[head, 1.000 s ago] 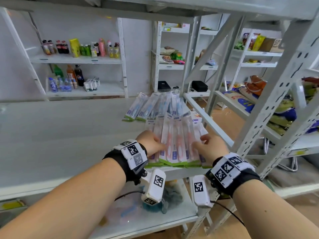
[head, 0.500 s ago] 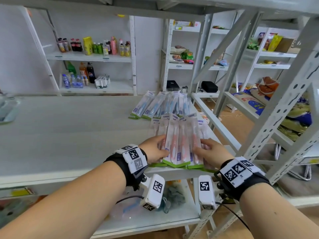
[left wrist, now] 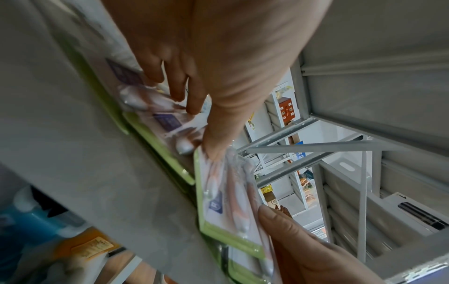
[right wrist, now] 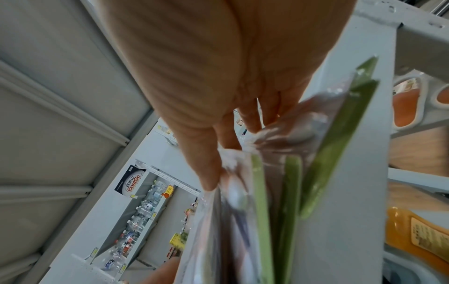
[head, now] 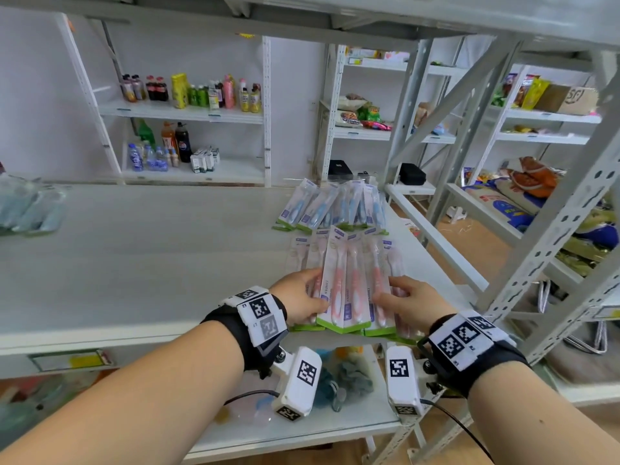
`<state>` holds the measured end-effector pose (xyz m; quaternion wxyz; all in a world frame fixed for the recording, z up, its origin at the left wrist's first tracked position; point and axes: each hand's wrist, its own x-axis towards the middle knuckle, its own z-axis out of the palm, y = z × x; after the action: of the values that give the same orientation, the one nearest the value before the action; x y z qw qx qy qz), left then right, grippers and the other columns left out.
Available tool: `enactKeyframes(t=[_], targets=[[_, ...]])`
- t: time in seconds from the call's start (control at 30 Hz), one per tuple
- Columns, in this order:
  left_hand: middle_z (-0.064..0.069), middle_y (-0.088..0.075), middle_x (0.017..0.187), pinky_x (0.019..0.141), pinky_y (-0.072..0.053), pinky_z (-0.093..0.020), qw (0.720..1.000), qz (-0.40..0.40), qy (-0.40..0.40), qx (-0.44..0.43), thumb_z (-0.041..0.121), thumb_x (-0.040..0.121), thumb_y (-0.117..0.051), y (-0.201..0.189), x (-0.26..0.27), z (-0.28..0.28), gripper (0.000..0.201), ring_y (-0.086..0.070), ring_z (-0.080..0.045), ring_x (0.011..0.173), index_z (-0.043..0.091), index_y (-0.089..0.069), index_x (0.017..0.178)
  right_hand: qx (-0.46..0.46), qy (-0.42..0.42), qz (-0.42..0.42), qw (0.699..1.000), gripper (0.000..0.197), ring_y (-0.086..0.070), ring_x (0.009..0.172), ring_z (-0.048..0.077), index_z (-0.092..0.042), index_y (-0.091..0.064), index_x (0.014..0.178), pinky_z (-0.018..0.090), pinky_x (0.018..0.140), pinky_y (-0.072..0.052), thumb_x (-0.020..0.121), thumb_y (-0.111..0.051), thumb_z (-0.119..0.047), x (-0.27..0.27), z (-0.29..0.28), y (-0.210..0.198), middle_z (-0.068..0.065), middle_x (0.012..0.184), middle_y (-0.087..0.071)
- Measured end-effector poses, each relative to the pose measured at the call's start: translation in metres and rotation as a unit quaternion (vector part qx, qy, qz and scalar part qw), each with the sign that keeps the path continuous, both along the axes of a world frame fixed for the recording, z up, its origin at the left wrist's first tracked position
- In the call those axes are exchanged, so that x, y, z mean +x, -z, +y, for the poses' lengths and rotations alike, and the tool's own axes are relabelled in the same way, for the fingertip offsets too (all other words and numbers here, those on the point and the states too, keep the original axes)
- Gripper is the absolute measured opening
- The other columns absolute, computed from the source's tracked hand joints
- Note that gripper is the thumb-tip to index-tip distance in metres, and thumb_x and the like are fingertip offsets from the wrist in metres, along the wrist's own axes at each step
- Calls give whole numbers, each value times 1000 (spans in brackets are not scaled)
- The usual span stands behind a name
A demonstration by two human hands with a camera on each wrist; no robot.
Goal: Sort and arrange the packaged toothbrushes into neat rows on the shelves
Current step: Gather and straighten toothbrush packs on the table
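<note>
A fan of pink packaged toothbrushes (head: pixel 349 280) with green bottom edges lies overlapping at the front right of the grey shelf (head: pixel 151 256). My left hand (head: pixel 302 297) rests on the fan's left side, fingers straight on the packs and thumb against one pack's edge. My right hand (head: pixel 399 297) lies on the right side, thumb across a pack. A row of blue packaged toothbrushes (head: pixel 332 209) sits just behind. The left wrist view shows my left hand (left wrist: pixel 194 119) on the pink packs (left wrist: pixel 226 207). In the right wrist view my right hand (right wrist: pixel 233 149) touches the blurred packs (right wrist: pixel 286 192).
More pale blue packs (head: pixel 30 206) lie at the shelf's far left. A perforated steel upright (head: pixel 553 229) stands close on the right. The lower shelf (head: pixel 302 434) holds bath sponges (head: pixel 349 380). Bottles (head: pixel 188 92) fill shelves at the back.
Both hands have drawn slightly closer together, and the pink packs now overlap in a narrower fan. The camera view has shifted a little to the left.
</note>
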<state>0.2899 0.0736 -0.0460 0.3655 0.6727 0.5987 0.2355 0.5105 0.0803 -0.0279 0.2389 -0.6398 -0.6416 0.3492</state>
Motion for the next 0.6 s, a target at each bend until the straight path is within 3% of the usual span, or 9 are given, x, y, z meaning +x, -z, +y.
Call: enactKeyframes(t=[0.23, 0.37, 0.47, 0.5, 0.6], targets=[[6, -58, 127, 80, -50, -21, 1000, 6, -23, 3, 21, 84, -65, 1, -59, -26, 62, -57, -7, 94, 28, -40, 140, -1, -21, 0, 1000, 41, -53, 97, 14, -23, -61, 122, 20, 83, -35, 83, -70, -29, -61, -18, -2, 1, 114, -57], [4, -62, 120, 67, -51, -20, 999, -5, -51, -5, 19, 83, -66, 0, -112, -46, 62, -59, -9, 75, 29, -42, 139, -3, -49, -17, 999, 42, -50, 96, 12, -22, -60, 123, 19, 84, -35, 83, -69, -31, -117, -29, -5, -2, 111, -54], [-2, -63, 118, 67, -53, -24, 996, -21, -91, -10, 15, 81, -67, 1, -161, -62, 62, -62, -17, 73, 28, -44, 137, 14, -75, -22, 997, 41, -52, 83, 8, -22, -62, 121, 5, 65, -38, 82, -70, -29, -168, -37, -4, -1, 108, -60], [-2, -63, 115, 66, -55, -26, 994, -31, -107, -16, 14, 81, -67, 2, -177, -68, 62, -64, -20, 70, 28, -44, 137, 18, -84, -27, 996, 41, -52, 81, 7, -22, -62, 121, 6, 62, -38, 82, -70, -29, -185, -40, -5, -2, 106, -61], [-3, -62, 110, 53, -54, -23, 989, -44, -143, -23, 12, 81, -67, 2, -226, -84, 65, -59, -13, 51, 26, -41, 139, 24, -115, -37, 992, 41, -53, 84, 8, -22, -61, 122, 12, 68, -38, 83, -68, -30, -237, -46, -5, -2, 107, -62]])
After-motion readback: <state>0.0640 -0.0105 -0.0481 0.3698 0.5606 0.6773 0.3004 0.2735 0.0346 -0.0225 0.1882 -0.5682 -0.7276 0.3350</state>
